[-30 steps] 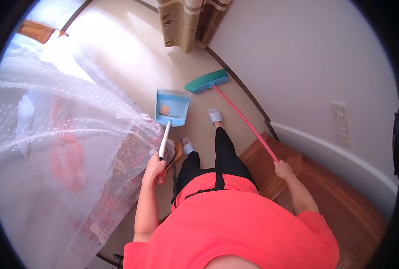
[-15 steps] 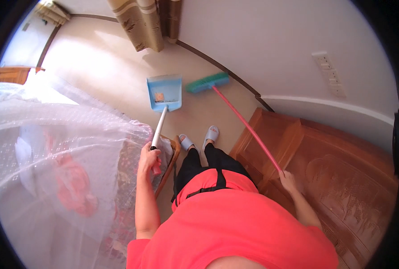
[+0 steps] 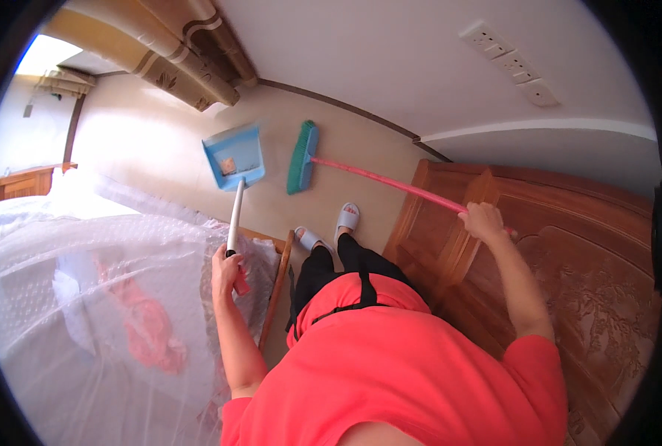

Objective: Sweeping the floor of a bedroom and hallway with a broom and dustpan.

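Note:
My left hand (image 3: 228,272) is wrapped round the handle of a long-handled dustpan, beside the bed. The blue dustpan (image 3: 251,151) is at the floor ahead, with a small tan piece (image 3: 228,166) and some dark bits lying in it. In my right hand (image 3: 484,222) is the pink pole of a broom (image 3: 390,181), gripped near its upper end. The broom's green-bristled, blue-backed head is to the right of the dustpan, apart from it, bristles toward the pan. Whether the bristles touch the floor I cannot tell.
A bed under a white mosquito net (image 3: 71,327) fills the left. Carved wooden furniture (image 3: 450,223) stands at the right below a wall with socket plates (image 3: 515,65). A patterned curtain (image 3: 175,56) hangs ahead. My slippered feet (image 3: 348,216) are on the pale floor.
The broom head has turned from lying crosswise to bristles facing the dustpan, while my right hand rose. The dustpan and my left hand appear further left; the view has also shifted.

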The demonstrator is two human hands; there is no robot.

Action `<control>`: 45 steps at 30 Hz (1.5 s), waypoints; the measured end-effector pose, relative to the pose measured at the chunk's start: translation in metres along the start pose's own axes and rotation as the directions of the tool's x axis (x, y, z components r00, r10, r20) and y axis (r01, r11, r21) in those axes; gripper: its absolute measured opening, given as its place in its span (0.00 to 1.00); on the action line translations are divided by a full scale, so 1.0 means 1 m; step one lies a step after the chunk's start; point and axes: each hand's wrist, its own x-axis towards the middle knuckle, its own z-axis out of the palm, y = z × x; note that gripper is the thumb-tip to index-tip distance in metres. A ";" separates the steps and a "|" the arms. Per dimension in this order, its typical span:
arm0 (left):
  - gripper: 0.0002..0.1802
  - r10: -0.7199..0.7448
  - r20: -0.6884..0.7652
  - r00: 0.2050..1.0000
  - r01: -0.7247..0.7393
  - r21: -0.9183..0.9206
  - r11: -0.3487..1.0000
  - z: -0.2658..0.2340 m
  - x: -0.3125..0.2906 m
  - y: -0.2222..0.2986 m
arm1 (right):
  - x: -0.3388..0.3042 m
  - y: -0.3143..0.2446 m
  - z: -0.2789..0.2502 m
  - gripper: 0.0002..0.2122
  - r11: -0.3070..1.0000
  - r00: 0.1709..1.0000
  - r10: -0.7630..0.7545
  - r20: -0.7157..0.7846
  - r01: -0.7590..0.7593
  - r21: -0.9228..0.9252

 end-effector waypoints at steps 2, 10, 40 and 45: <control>0.17 0.000 -0.011 1.000 0.000 0.026 1.000 0.009 -0.006 0.005 | -0.002 0.019 -0.020 0.17 0.999 1.000 0.011 -0.010 -0.012 -0.033; 0.07 0.016 0.100 0.995 -0.026 0.099 0.995 0.021 0.013 -0.027 | -0.020 0.084 -0.049 0.20 0.990 0.983 0.095 0.155 -0.109 0.085; 0.14 0.030 0.447 0.894 -0.346 0.645 0.681 0.029 0.068 0.010 | -0.103 -0.124 0.191 0.13 -0.220 0.845 0.017 0.535 -0.519 0.826; 0.12 -0.025 0.468 0.883 -0.351 0.696 0.626 0.055 0.061 0.038 | -0.028 -0.115 0.214 0.06 0.004 0.829 0.149 0.539 -0.545 0.838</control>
